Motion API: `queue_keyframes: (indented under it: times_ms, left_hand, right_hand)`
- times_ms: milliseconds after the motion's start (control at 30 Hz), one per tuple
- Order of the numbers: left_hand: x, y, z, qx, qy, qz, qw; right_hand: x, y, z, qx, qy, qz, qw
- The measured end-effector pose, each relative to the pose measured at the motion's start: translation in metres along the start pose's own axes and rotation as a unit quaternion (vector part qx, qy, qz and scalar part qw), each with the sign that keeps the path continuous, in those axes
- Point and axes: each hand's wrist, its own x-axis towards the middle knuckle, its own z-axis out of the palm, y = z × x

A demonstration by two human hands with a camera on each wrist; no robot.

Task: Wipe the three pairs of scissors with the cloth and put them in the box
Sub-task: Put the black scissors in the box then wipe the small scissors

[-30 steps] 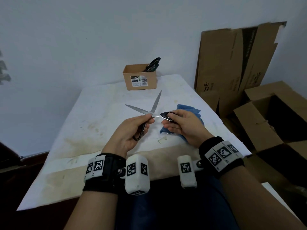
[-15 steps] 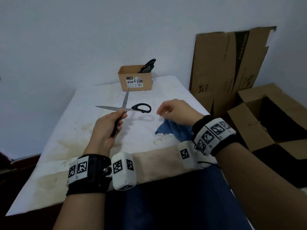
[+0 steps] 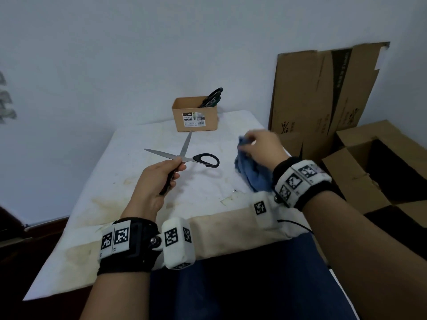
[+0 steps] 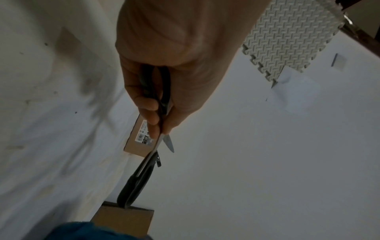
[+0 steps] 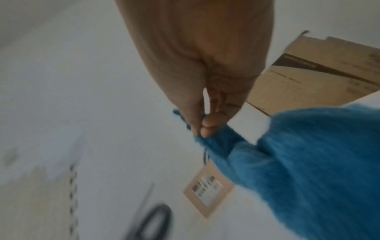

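My left hand [image 3: 161,176] grips one black handle of an opened pair of scissors [image 3: 184,155], blades spread wide above the white table [image 3: 129,181]. The left wrist view shows the fingers [image 4: 150,110] curled round that handle, the scissors [image 4: 144,168] pointing away. My right hand [image 3: 258,146] pinches a corner of the blue cloth [image 3: 251,172] and lifts it off the table, to the right of the scissors. The right wrist view has the cloth [image 5: 298,170] hanging from the fingertips [image 5: 205,128]. A small cardboard box [image 3: 195,114] at the far edge holds other black-handled scissors [image 3: 212,97].
Flattened cardboard [image 3: 323,88] leans on the wall right of the table. An open cardboard carton [image 3: 379,167] stands on the floor beside it. The table's near edge [image 3: 219,229] is stained beige.
My right hand let go of the scissors' handle, dropped to the blue cloth and lifted it by a corner. My left hand carried the opened scissors slightly left and forward.
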Motion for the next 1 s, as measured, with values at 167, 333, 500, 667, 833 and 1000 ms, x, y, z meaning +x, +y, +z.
queue_keyframes:
  times_ms: [167, 333, 500, 667, 833, 1000]
  left_hand:
    - [-0.001, 0.021, 0.010, 0.043, -0.020, 0.034, 0.998]
    - [-0.008, 0.033, 0.013, 0.118, -0.072, 0.090, 0.986]
    - [-0.012, 0.026, 0.004, 0.202, -0.093, 0.102, 0.969]
    - [-0.017, 0.018, 0.010, 0.179, -0.117, 0.091, 0.973]
    - [-0.030, 0.010, 0.028, 0.130, -0.151, 0.070, 0.977]
    - [-0.035, 0.001, 0.034, 0.118, -0.135, 0.066, 0.981]
  right_hand:
    - [0.010, -0.036, -0.046, 0.221, 0.294, -0.074, 0.927]
    - [-0.002, -0.038, -0.035, 0.173, 0.172, -0.072, 0.967]
    - [-0.013, -0.008, -0.011, 0.084, 0.118, -0.072, 0.987]
    - [-0.028, -0.018, 0.015, 0.261, 0.007, -0.044, 0.964]
    - [-0.037, -0.022, 0.038, 0.339, -0.055, 0.017, 0.939]
    - [-0.041, -0.015, 0.051, 0.315, -0.064, 0.047, 0.946]
